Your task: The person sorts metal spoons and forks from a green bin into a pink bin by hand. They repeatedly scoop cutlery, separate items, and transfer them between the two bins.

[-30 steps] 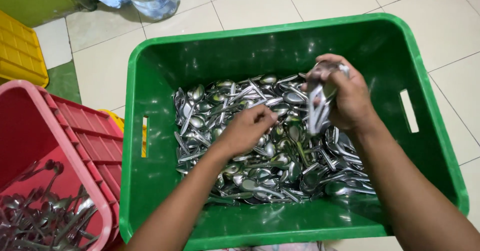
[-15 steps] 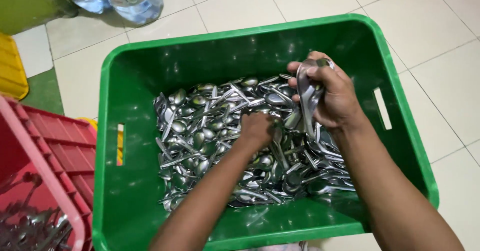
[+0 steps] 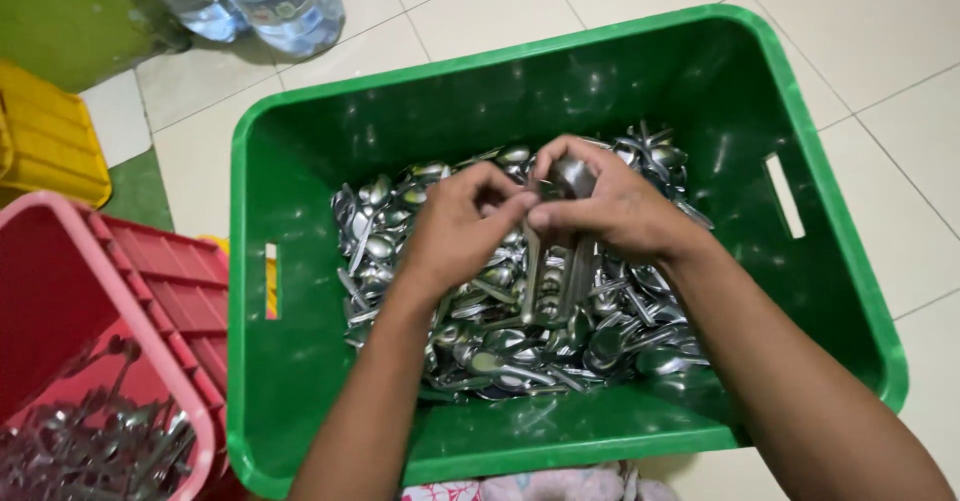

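Fingers of right hand (image 3: 610, 206) curl round a bunch of metal spoons (image 3: 555, 271), bowls up by the thumb, handles hanging down twd the pile. Left hand (image 3: 460, 231) w/ fingertips pressed together against the same bunch, just below the right thumb. Both hover over a heap of loose spoons (image 3: 500, 331) in a green plastic crate (image 3: 300, 361) on pale tiled floor (image 3: 880, 81). Red crate (image 3: 150, 291) w/ more cutlery at left, yellow crate (image 3: 45, 146) behind it, water bottles (image 3: 270, 1) at top.
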